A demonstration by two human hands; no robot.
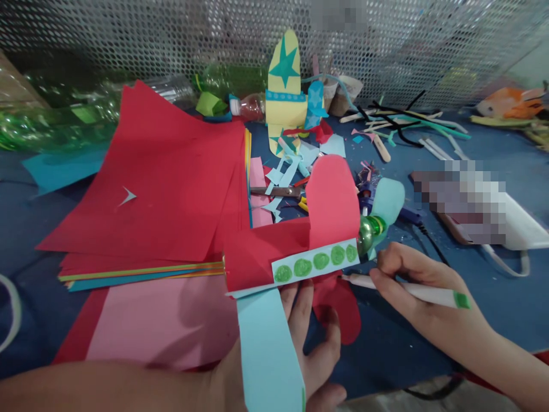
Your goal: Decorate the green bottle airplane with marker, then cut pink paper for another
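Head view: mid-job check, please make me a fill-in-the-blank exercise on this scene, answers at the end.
1. The right hand holds a white marker whose end nearest the wrist is coloured ____.
2. The pale strip along the red model bears ____ green dots.
3. The top sheet of the paper stack is ____.
4. The large teal shape near the top of the yellow cutout is a ____.

Missing words: green; five; red; star.

Marker (434, 294) in right hand (429, 273), left hand (315, 360) at a red-wrapped bottle (266, 249) (green-dotted strip (321, 261)).
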